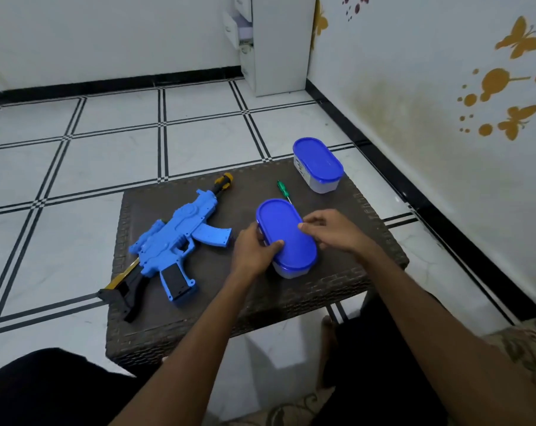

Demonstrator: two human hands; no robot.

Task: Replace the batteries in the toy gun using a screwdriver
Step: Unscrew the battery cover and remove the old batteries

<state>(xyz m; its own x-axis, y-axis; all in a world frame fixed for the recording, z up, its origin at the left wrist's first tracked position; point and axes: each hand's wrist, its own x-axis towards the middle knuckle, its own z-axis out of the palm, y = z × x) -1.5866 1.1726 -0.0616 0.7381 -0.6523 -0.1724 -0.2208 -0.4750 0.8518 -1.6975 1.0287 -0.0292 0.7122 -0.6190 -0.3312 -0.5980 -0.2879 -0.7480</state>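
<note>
Low dark woven table [380, 241] on tiled floor [107, 149]. On it: blue toy gun [174, 238] left, green screwdriver [283, 191] centre-back, two blue-lidded containers, near one [286, 238] centre, far one [318, 164] back-right corner.

Toy gun [171, 241]: smooth blue plastic, black and yellow parts. Table [199, 315]: dark woven wicker look, rough, matt. Two boxes [286, 238] [318, 164]: translucent plastic, glossy blue lids. Screwdriver [282, 190]: green plastic handle. Floor [76, 155]: glossy tiles.
</note>
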